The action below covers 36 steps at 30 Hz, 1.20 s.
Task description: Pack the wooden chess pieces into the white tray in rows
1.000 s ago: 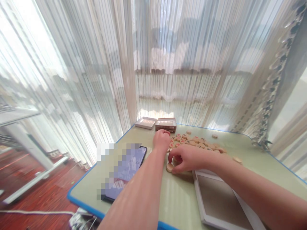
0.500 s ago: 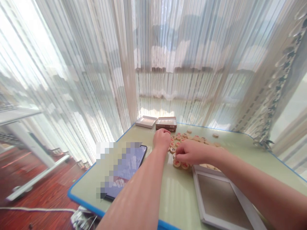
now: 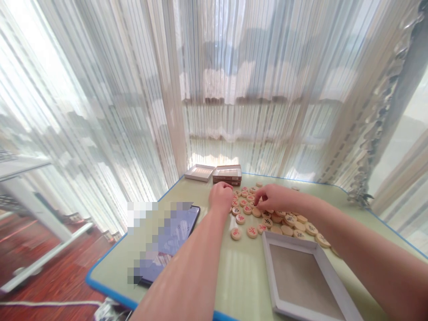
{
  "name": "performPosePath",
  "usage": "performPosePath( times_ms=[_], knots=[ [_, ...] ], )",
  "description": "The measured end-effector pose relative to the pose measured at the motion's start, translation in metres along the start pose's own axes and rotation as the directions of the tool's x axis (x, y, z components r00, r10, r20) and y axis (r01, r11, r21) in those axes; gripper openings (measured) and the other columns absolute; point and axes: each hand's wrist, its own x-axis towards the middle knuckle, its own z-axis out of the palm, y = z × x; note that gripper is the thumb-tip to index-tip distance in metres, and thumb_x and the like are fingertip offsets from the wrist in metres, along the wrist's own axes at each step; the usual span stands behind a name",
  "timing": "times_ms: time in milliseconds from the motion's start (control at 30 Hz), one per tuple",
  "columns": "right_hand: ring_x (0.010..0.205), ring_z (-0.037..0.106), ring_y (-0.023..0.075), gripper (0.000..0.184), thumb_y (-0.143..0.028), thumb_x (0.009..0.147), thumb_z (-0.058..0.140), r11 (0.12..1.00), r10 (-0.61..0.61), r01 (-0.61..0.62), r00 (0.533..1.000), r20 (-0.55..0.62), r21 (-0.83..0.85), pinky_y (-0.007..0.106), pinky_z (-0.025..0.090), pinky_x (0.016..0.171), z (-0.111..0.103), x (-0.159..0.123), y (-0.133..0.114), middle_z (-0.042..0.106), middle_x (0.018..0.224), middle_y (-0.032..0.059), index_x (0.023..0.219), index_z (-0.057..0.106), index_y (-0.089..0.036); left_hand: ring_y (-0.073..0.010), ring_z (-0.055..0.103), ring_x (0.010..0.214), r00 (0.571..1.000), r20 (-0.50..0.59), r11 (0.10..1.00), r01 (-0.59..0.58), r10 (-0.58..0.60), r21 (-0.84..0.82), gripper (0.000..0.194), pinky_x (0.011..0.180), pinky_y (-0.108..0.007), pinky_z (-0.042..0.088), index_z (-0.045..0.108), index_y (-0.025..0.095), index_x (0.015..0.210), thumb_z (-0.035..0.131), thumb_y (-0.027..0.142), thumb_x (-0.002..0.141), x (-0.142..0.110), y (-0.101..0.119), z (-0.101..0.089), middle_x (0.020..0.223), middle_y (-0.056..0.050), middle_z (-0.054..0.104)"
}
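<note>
Round wooden Chinese chess pieces (image 3: 247,210), marked in red or black characters, lie spread and partly heaped on the table. My left hand (image 3: 221,197) rests at their left edge with its fingers curled inward; whatever it may hold is hidden behind the knuckles. Over the middle of the pieces is my right hand (image 3: 276,198), palm down, thumb and fingers bent with a gap between them. Its fingertips come close to a piece; no held piece shows. Nearer to me, a shallow white box tray (image 3: 272,276) lies below my right forearm.
Brown boxes (image 3: 227,180) are stacked at the far edge beside a white box lid (image 3: 190,177). A phone-like tablet (image 3: 180,234), partly pixelated, lies left of my left forearm. The green table (image 3: 234,267) has a blue rim; curtains (image 3: 234,111) hang behind it.
My right hand has moved up and away from the near pieces, uncovering red-marked pieces and the heap by the tray. My left hand has barely moved. The view has shifted slightly.
</note>
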Motion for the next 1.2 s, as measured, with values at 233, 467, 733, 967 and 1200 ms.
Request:
performPosePath(
  times_ms=[233,467,733,967,1200],
  knots=[
    [0.064,0.055,0.0156,0.020,-0.032,0.064,0.059,0.996,-0.071,0.074,0.996,0.045,-0.058,0.025,0.037,0.052,0.001,-0.003,-0.006,0.063,0.074,0.0008,0.081,0.066,-0.024,-0.0181,0.059,0.079,1.000,0.005,1.000,-0.007,0.007,0.011,0.028,0.064,-0.025,0.043,0.067,0.021,0.072,0.041,0.014,0.063,-0.001,0.000,-0.001,0.083,-0.003,0.069],
    [0.062,0.053,0.0163,0.021,-0.037,0.063,0.061,0.988,-0.030,0.033,0.999,0.019,-0.149,0.026,0.033,0.050,0.008,0.000,-0.002,0.061,0.074,0.0028,0.077,0.063,-0.022,-0.0188,0.060,0.080,1.000,0.004,1.000,0.002,-0.002,0.008,0.027,0.065,-0.026,0.043,0.067,0.021,0.069,0.042,0.015,0.063,-0.001,0.001,-0.001,0.082,-0.003,0.069],
    [0.050,0.041,0.0121,0.022,-0.032,0.074,0.045,0.997,-0.063,0.066,0.993,0.096,-0.029,0.027,0.028,0.046,0.006,0.000,-0.002,0.048,0.054,-0.0010,0.058,0.054,-0.019,-0.0180,0.060,0.079,1.000,0.008,1.000,0.004,-0.004,0.006,0.028,0.066,-0.026,0.043,0.068,0.021,0.072,0.042,0.015,0.064,-0.001,0.001,-0.001,0.083,-0.003,0.070],
    [0.070,0.056,0.0180,0.018,-0.031,0.068,0.054,0.983,0.005,-0.020,0.997,-0.082,-0.180,0.026,0.035,0.053,0.004,0.004,0.001,0.065,0.081,0.0047,0.077,0.066,-0.021,-0.0186,0.060,0.082,1.000,0.005,0.999,0.004,-0.004,0.037,0.027,0.070,-0.026,0.044,0.068,0.021,0.071,0.042,0.015,0.065,-0.001,0.003,-0.001,0.084,-0.003,0.070],
    [0.073,0.059,0.0217,0.024,-0.032,0.064,0.057,0.965,0.106,-0.121,0.992,-0.075,-0.234,0.028,0.038,0.054,0.002,0.004,0.008,0.066,0.087,0.0067,0.084,0.067,-0.023,-0.0182,0.060,0.080,1.000,0.005,0.999,0.002,-0.002,0.034,0.026,0.068,-0.026,0.043,0.067,0.022,0.071,0.042,0.016,0.064,-0.001,0.003,0.000,0.081,-0.003,0.070]
  ],
)
